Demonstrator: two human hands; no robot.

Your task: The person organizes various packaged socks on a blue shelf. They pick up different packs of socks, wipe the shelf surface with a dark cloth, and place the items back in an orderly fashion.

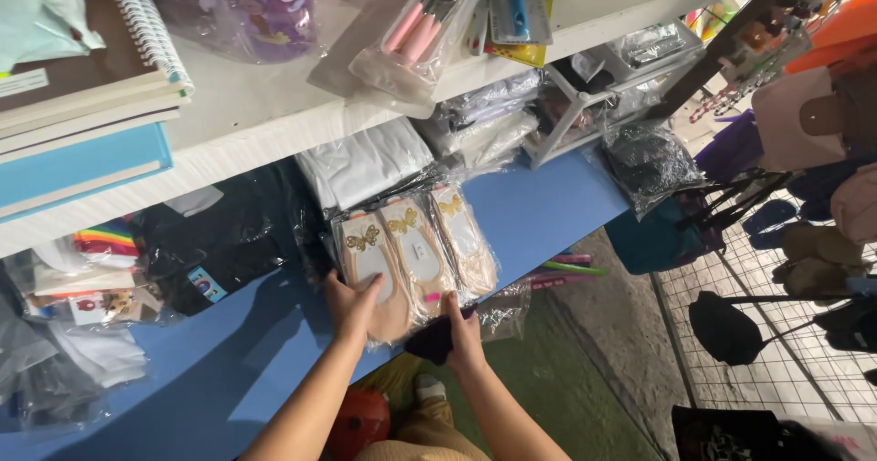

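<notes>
Left hand (354,304) lies flat, fingers spread, on the near end of a clear bag of beige socks (416,251); palm presses it, no grasp. Right hand (462,326) sits at the bag's near right corner, fingers curled onto a dark purple cloth (437,340) at the shelf edge; whether it's clamped on the cloth or just resting there, cannot tell. Hands are close, not touching. Sock bag lies on the blue shelf (548,210), near its front edge, socks side by side with gold butterfly tags. White packs (364,161) just behind it, black packs (228,233) to its left. White shelf (265,105) above.
</notes>
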